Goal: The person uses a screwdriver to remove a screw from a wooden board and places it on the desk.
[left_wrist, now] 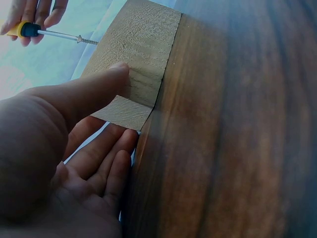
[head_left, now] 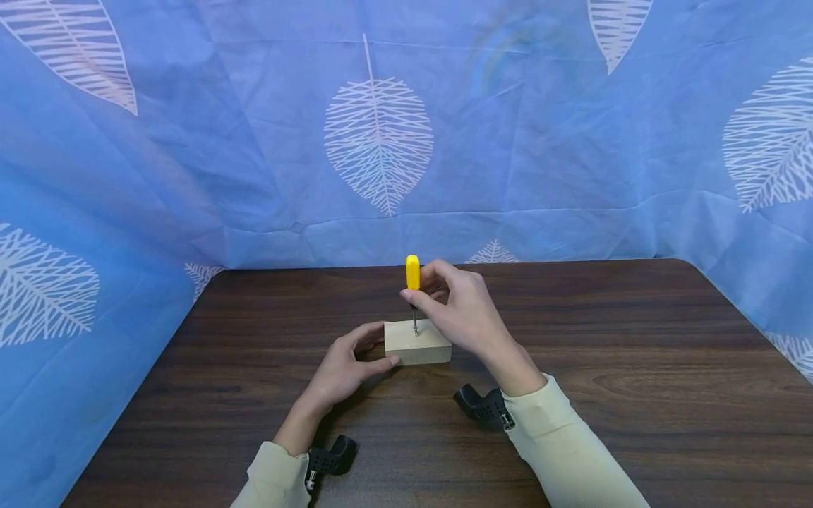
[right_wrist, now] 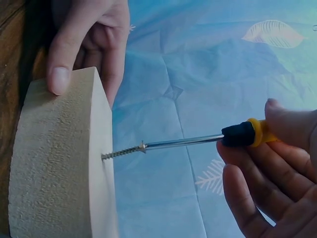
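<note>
A pale wooden block (head_left: 418,353) lies flat on the dark table. My left hand (head_left: 343,365) grips its left end, thumb on the near side and fingers behind. A screw (right_wrist: 121,152) stands in the block's top face, most of its thread still showing above the wood. The screwdriver (head_left: 413,274) has a yellow handle, a black collar and a thin metal shaft (right_wrist: 183,142), whose tip meets the screw head. My right hand (head_left: 464,307) holds the handle between thumb and fingers. In the right wrist view, the screw and shaft form a nearly straight line.
The brown wood-grain table (head_left: 603,317) extends around the block to both sides. Behind it and at the left and right hangs a blue cloth (head_left: 267,141) with white leaf prints. Black wrist-worn devices (head_left: 479,403) sit below both hands, close over the tabletop.
</note>
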`<state>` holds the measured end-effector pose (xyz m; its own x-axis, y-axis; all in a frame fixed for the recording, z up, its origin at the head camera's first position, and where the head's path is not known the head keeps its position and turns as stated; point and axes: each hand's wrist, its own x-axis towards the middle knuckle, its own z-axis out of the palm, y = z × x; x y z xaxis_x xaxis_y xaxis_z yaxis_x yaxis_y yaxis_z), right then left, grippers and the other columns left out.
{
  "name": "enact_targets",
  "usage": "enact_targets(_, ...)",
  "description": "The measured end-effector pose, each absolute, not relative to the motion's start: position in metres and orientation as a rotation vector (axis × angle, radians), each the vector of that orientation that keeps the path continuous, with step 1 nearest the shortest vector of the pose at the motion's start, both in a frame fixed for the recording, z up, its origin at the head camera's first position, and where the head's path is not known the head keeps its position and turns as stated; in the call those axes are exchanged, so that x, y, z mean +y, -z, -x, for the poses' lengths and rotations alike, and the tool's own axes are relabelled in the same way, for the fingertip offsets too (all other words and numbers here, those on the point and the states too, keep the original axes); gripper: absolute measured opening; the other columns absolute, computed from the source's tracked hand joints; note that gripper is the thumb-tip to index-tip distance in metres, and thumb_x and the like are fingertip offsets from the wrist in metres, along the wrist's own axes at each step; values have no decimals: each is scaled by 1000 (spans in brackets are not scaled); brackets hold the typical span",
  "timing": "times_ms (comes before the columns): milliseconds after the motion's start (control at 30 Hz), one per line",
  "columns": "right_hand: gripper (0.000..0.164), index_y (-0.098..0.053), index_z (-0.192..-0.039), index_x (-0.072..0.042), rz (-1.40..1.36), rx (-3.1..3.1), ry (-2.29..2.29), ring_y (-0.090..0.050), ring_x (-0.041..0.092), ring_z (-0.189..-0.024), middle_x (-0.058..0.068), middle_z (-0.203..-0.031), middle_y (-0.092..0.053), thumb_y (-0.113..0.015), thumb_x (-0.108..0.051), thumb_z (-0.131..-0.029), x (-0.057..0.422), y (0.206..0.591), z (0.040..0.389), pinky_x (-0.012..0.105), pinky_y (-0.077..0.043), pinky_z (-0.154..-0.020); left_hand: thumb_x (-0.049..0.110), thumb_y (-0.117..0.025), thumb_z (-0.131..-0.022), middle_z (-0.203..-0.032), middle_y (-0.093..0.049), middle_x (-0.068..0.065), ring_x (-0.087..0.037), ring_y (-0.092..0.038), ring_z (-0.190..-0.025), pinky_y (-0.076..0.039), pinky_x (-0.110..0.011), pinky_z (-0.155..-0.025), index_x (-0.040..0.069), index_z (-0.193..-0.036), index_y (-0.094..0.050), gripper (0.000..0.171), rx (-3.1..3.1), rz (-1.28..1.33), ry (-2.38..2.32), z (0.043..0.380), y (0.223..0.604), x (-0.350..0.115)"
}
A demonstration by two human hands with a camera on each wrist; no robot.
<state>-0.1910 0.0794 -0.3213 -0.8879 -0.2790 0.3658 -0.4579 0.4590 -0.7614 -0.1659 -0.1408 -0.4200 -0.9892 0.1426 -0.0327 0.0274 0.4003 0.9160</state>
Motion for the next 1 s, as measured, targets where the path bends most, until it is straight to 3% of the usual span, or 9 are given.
enact_targets(233, 19, -72, -115, -10, -645, -2533, -1397, -76, 16, -90, 5, -102, -79, -78, -22, -101, 80, 322, 192, 37, -65, -84, 26, -85, -95, -147, -68, -5, -32, -62, -139, -47, -61, -118, 20, -151, -63, 60, 2536, -151, -1662, 166, 421, -141)
enact_targets(1000, 22, -74, -114, -11, -638, -2539, -1388, -75, 15, -88, 3, -102, -79, -81, -25, -99, 80, 322, 191, 36, -64, -80, 27, -86, -95, -147, -69, -4, -32, -62, -139, -46, -62, -118, 21, -151, -63, 61, 2543, -151, -1652, 165, 420, -141)
